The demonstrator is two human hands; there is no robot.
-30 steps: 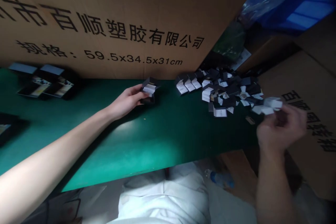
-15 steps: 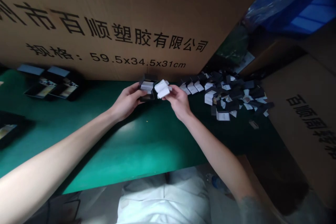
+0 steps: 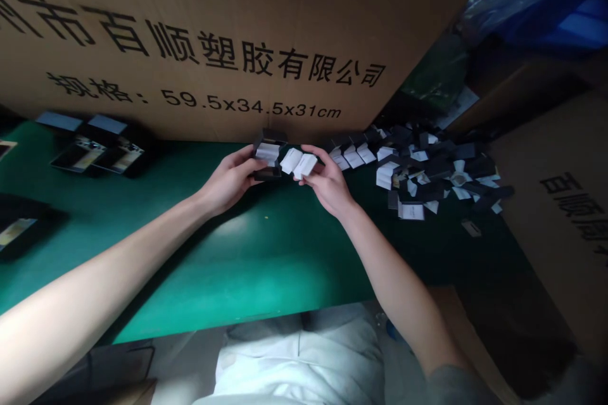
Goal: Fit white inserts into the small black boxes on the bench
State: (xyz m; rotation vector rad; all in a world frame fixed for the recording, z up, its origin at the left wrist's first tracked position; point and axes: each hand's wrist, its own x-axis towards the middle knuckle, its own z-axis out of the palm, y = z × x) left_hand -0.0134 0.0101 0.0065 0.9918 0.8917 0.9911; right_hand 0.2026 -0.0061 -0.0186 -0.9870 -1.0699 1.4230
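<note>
My left hand [image 3: 231, 178] is closed on a small black box [image 3: 272, 136] with its lid up and a white piece inside. Just to the right, my right hand [image 3: 329, 182] pinches a folded white card insert [image 3: 304, 165], its two panels spread apart. The insert is beside the black box; whether they touch I cannot tell. Right of my right hand stands a short row of white inserts with dark backs [image 3: 352, 156]. Beyond the row lies a loose pile of black and white folded pieces [image 3: 430, 168].
A large cardboard carton [image 3: 213, 0] stands along the back of the green table [image 3: 247, 266]. Open black boxes [image 3: 107, 152] sit at the left, another [image 3: 21, 224] nearer the left edge. A second carton [image 3: 565, 158] is at the right. A small flat piece [image 3: 471, 228] lies near the pile.
My right hand has turned the white insert, so its panels now face more toward me and show faint print. My left hand keeps the black box in about the same place.
</note>
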